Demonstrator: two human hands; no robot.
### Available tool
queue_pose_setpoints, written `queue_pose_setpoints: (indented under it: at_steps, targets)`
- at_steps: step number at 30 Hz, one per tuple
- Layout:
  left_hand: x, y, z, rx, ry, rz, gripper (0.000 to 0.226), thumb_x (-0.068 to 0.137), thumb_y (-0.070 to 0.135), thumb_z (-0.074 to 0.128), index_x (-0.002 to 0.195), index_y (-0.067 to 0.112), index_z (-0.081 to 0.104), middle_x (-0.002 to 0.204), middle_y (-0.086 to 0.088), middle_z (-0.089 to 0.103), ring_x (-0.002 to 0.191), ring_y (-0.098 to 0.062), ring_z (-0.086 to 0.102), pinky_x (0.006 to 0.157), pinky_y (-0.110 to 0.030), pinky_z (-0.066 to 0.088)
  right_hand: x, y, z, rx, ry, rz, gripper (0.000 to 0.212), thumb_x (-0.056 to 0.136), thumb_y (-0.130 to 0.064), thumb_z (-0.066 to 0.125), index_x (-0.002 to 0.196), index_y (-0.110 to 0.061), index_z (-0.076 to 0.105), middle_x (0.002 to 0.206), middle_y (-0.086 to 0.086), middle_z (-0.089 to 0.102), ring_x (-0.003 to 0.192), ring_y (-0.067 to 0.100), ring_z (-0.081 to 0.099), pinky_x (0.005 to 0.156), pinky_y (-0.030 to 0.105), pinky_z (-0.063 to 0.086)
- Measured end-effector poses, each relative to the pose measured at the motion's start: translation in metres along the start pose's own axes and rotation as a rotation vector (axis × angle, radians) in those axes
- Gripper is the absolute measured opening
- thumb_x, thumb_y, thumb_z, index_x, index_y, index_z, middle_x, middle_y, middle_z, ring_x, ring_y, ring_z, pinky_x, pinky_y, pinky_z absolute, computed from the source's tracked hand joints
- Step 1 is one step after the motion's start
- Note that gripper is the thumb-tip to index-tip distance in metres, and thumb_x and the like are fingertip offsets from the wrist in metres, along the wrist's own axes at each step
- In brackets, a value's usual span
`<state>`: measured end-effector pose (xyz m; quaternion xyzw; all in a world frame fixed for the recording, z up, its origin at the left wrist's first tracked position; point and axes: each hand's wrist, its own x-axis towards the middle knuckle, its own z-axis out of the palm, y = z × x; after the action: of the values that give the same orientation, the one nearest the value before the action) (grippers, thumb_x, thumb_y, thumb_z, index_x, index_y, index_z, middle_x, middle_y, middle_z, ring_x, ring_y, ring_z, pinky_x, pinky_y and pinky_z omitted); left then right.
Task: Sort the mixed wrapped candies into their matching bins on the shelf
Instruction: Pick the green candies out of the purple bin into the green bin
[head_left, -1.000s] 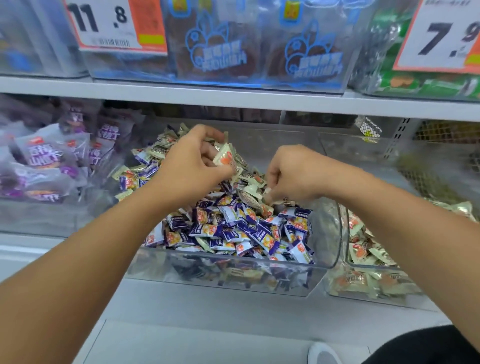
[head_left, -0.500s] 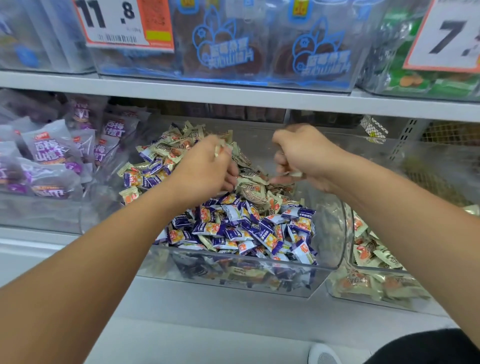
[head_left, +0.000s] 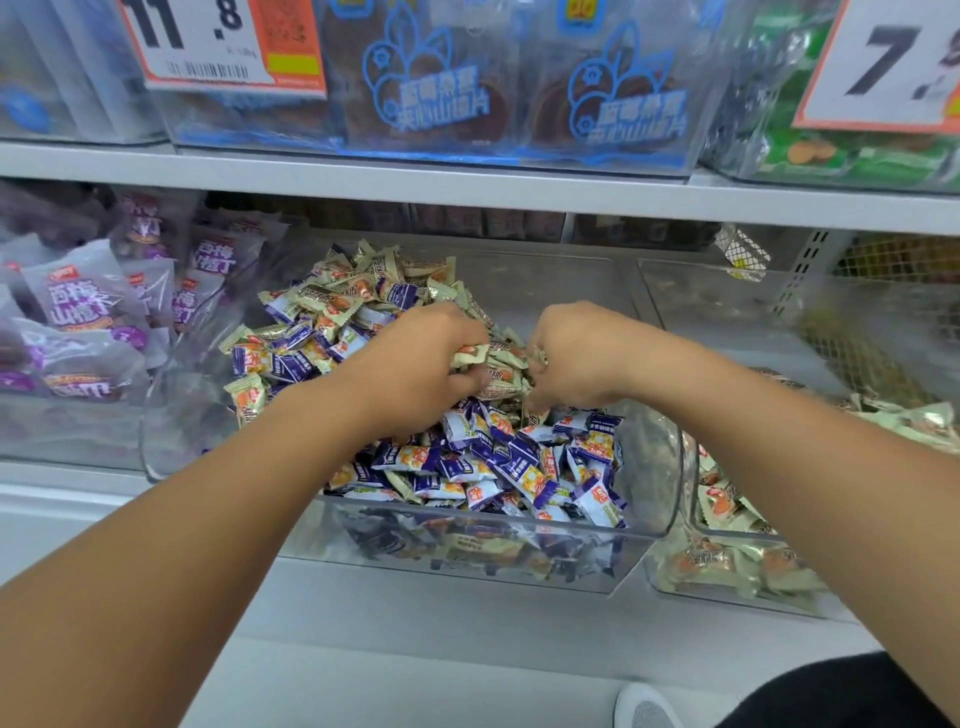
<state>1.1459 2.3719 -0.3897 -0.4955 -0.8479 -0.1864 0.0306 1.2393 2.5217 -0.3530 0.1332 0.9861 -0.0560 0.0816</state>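
Gold wrappers bunch in your left hand (head_left: 415, 364) and right hand (head_left: 571, 358), both dropped back into the pile since a moment ago, gripping candies (head_left: 498, 364) mid-bin (head_left: 467, 561); sorting continues.

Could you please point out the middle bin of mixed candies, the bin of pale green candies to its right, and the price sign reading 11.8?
middle bin (head_left: 467, 561): head view, on its clear front wall.
right bin (head_left: 727, 582): head view, on its clear front wall.
price sign (head_left: 208, 36): head view, on its white part by the digits.
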Motion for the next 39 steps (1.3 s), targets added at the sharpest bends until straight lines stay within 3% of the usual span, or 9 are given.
queue_pose_setpoints:
  at_steps: [3, 6, 11, 15, 20, 24, 29, 35, 39]
  targets:
    - [-0.003, -0.003, -0.005, -0.057, 0.035, -0.036, 0.021, 0.092, 0.025, 0.065, 0.077, 0.015, 0.055, 0.078, 0.003, 0.051, 0.07, -0.015, 0.049, 0.061, -0.029, 0.037, 0.003, 0.002, 0.003, 0.248, -0.047, -0.009, 0.015, 0.089, -0.018, 0.065, 0.077, -0.008, 0.064, 0.069, 0.009, 0.059, 0.061, 0.025, 0.061, 0.049, 0.024, 0.046]
    - [-0.009, 0.0, -0.006, -0.147, -0.015, -0.075, 0.022, 0.087, 0.032, 0.073, 0.086, 0.016, 0.057, 0.071, 0.006, 0.055, 0.062, -0.012, 0.047, 0.049, -0.02, 0.031, 0.006, 0.007, -0.004, 0.382, 0.093, 0.016, 0.023, 0.093, -0.016, 0.059, 0.071, -0.011, 0.056, 0.062, 0.009, 0.059, 0.05, 0.022, 0.062, 0.046, 0.023, 0.047]
    - [-0.004, 0.003, 0.004, -0.097, -0.043, -0.056, 0.022, 0.087, 0.024, 0.073, 0.082, 0.021, 0.052, 0.075, 0.003, 0.056, 0.069, -0.017, 0.05, 0.058, -0.032, 0.039, 0.011, 0.009, -0.012, 0.48, 0.206, 0.013, 0.02, 0.094, -0.016, 0.054, 0.076, -0.007, 0.055, 0.083, 0.023, 0.07, 0.065, 0.032, 0.071, 0.064, 0.043, 0.061]
    - [-0.004, -0.002, -0.001, -0.142, 0.015, -0.068, 0.017, 0.089, 0.006, 0.064, 0.086, 0.02, 0.054, 0.078, 0.003, 0.059, 0.071, -0.02, 0.054, 0.058, -0.032, 0.043, 0.021, 0.013, -0.008, 0.416, 0.24, 0.019, 0.02, 0.092, -0.014, 0.054, 0.086, 0.004, 0.056, 0.067, 0.02, 0.048, 0.062, 0.023, 0.045, 0.06, 0.032, 0.038]
    - [-0.007, -0.007, -0.022, -0.321, 0.154, -0.229, 0.019, 0.097, 0.01, 0.052, 0.111, 0.023, 0.058, 0.083, 0.001, 0.061, 0.05, -0.011, 0.046, 0.038, -0.016, 0.034, 0.019, 0.012, -0.002, 0.301, 0.06, 0.035, 0.039, 0.089, -0.028, 0.074, 0.111, 0.004, 0.067, 0.057, 0.014, 0.062, 0.048, 0.024, 0.061, 0.053, 0.028, 0.053]
    - [-0.01, -0.013, -0.029, -0.23, 0.23, -0.323, 0.026, 0.098, 0.013, 0.045, 0.097, 0.013, 0.07, 0.059, -0.002, 0.056, 0.044, -0.012, 0.044, 0.04, -0.024, 0.03, 0.021, 0.003, 0.004, 0.172, 0.018, 0.026, 0.037, 0.081, -0.032, 0.081, 0.083, 0.001, 0.065, 0.057, 0.006, 0.057, 0.047, 0.023, 0.057, 0.046, 0.022, 0.042]
    - [-0.012, -0.019, -0.024, -0.067, 0.199, -0.287, 0.029, 0.097, 0.021, 0.05, 0.089, 0.0, 0.069, 0.081, -0.017, 0.068, 0.069, -0.033, 0.062, 0.055, -0.037, 0.046, 0.022, -0.003, 0.007, 0.02, 0.042, 0.038, 0.043, 0.08, -0.036, 0.082, 0.067, -0.008, 0.052, 0.062, 0.004, 0.056, 0.054, 0.02, 0.054, 0.047, 0.026, 0.036]
    - [-0.009, -0.012, -0.011, -0.024, 0.109, -0.25, 0.033, 0.08, 0.051, 0.074, 0.082, 0.02, 0.061, 0.072, -0.001, 0.063, 0.066, -0.014, 0.056, 0.055, -0.029, 0.041, 0.023, -0.006, 0.015, -0.026, 0.026, -0.009, 0.034, 0.087, -0.028, 0.074, 0.067, -0.01, 0.053, 0.059, 0.004, 0.055, 0.051, 0.02, 0.052, 0.043, 0.024, 0.036]
    - [-0.004, -0.007, -0.009, -0.101, 0.104, -0.249, 0.022, 0.081, 0.029, 0.079, 0.085, 0.021, 0.059, 0.076, 0.004, 0.063, 0.063, -0.009, 0.056, 0.046, -0.013, 0.035, 0.018, -0.002, 0.009, 0.003, 0.037, -0.066, 0.033, 0.088, -0.027, 0.072, 0.067, -0.009, 0.054, 0.058, 0.004, 0.052, 0.053, 0.023, 0.05, 0.045, 0.026, 0.037]
